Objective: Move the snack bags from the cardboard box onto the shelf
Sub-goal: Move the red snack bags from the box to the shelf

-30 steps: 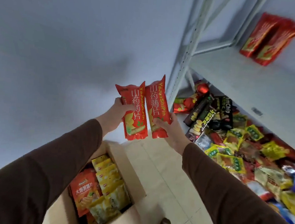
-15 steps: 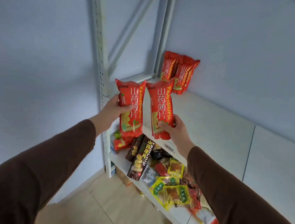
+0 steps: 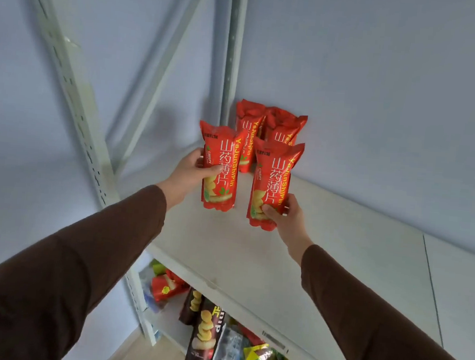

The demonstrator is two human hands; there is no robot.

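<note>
Left hand [image 3: 188,173] grips 1 red bag [image 3: 220,168], right hand [image 3: 285,220] another bag [image 3: 270,185], both upright above the shelf [image 3: 353,245], before 2 bags [image 3: 266,128] in the corner; bare board rightward.

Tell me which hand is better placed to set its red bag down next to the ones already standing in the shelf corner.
Probably the left hand. Its red bag is upright, right beside the standing bags in the shelf corner. The right hand holds its bag nearer the front.
</note>
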